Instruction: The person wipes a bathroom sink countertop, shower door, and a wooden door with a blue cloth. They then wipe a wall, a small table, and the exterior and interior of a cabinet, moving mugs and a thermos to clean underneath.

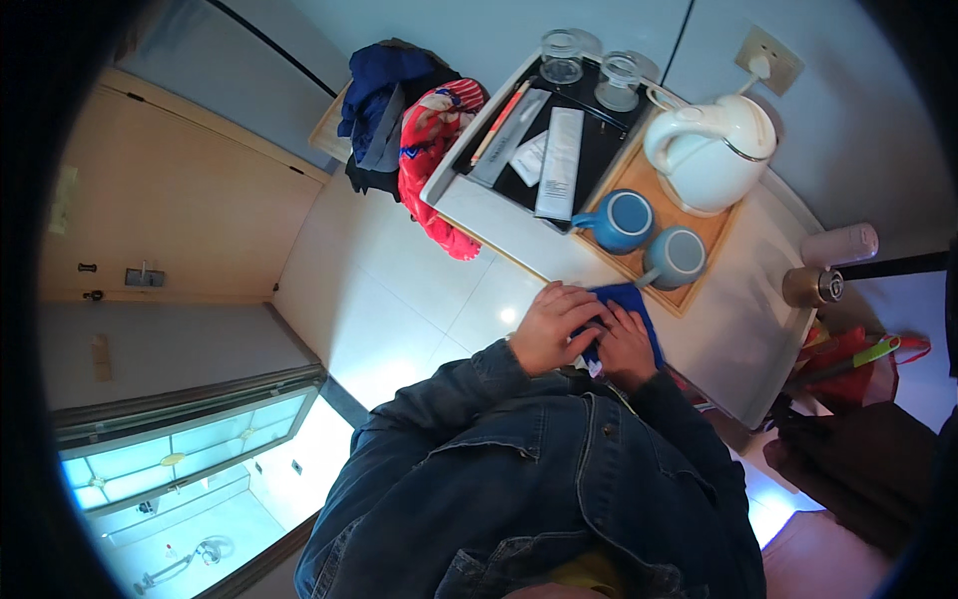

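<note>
A dark blue cloth (pixel 645 318) lies on the near edge of the white counter (pixel 726 352), close in front of my body. My left hand (pixel 555 327) is bent over the cloth's left part, with blue fabric between its thumb and fingers. On the right part of the same cloth rests my right hand (pixel 627 346), its fingers touching those of the left. A small white tag-like piece (pixel 595 368) shows under the hands. Just beyond the cloth, an upturned grey-blue mug (pixel 676 258) and an upturned blue mug (pixel 625 222) stand on a wooden tray (pixel 677 303).
A white electric kettle (pixel 711 157) stands on the wooden tray, plugged into a wall socket (pixel 769 60). A black tray (pixel 599 138) holds two glasses and several packets. Two bottles (pixel 812 287) stand at right. Clothes (pixel 385 105) are piled at left, beyond the tiled floor (pixel 404 292).
</note>
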`<state>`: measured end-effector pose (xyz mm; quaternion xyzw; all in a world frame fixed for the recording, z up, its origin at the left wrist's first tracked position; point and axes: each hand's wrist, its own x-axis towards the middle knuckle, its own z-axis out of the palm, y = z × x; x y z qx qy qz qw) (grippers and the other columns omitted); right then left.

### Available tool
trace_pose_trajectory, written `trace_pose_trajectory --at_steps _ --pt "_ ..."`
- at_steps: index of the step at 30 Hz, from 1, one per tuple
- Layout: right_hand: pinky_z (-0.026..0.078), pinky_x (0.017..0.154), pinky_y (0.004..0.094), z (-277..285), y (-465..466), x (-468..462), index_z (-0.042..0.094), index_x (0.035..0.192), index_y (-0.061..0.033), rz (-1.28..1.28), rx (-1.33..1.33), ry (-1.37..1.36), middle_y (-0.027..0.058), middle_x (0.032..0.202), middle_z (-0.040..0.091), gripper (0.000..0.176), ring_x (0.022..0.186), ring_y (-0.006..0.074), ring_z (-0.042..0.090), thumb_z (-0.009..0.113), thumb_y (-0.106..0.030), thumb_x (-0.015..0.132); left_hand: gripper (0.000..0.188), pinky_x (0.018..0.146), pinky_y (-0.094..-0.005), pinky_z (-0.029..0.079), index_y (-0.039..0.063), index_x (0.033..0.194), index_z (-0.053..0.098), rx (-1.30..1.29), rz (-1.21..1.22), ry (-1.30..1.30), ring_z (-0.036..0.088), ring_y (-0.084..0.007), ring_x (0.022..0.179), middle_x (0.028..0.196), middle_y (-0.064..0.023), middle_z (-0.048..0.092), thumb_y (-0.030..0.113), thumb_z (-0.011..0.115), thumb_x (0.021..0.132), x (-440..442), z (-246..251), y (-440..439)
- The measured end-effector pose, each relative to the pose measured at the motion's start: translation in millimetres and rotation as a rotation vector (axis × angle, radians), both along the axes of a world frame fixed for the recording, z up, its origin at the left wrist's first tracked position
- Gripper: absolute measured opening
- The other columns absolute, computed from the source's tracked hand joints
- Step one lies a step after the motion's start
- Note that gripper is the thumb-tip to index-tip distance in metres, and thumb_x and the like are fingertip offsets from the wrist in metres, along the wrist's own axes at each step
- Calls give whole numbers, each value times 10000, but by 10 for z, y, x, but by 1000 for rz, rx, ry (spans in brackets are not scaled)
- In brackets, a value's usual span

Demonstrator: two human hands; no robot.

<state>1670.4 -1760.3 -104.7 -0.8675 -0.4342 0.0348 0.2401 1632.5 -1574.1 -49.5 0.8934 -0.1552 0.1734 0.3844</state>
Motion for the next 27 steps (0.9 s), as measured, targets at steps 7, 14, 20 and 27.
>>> trace_pose_trajectory --at_steps 7,14,20,27 --pt "326 987 461 -90 1452 240 626 1023 -99 89 95 -51 127 1295 497 312 1230 303 427 586 -53 716 313 781 -392 464 43 963 637 -86 184 14 590 -311 869 964 -132 638 42 721 662 -538 -65 1055" --pt "308 1010 451 -116 2679 643 594 1079 -102 182 7 -76 141 1330 459 356 1252 310 385 636 -94 726 277 790 -382 465 52 961 649 -143 392 86 608 -304 852 926 -113 662 83 712 693 -1031 -197 1716" --pt "314 1025 423 -148 2893 765 519 1209 -84 115 42 -16 147 1313 462 588 1246 330 391 710 -49 654 236 733 -362 497 43 939 662 -267 437 233 626 -305 812 892 -120 668 83 699 710 -1140 -312 1813" --pt "338 1002 432 -329 2428 558 549 1196 -118 52 121 -199 126 1300 493 466 1206 315 438 514 1 747 211 691 -347 511 27 917 667 -287 299 193 640 -284 758 863 -128 672 58 708 713 -942 -366 1638"
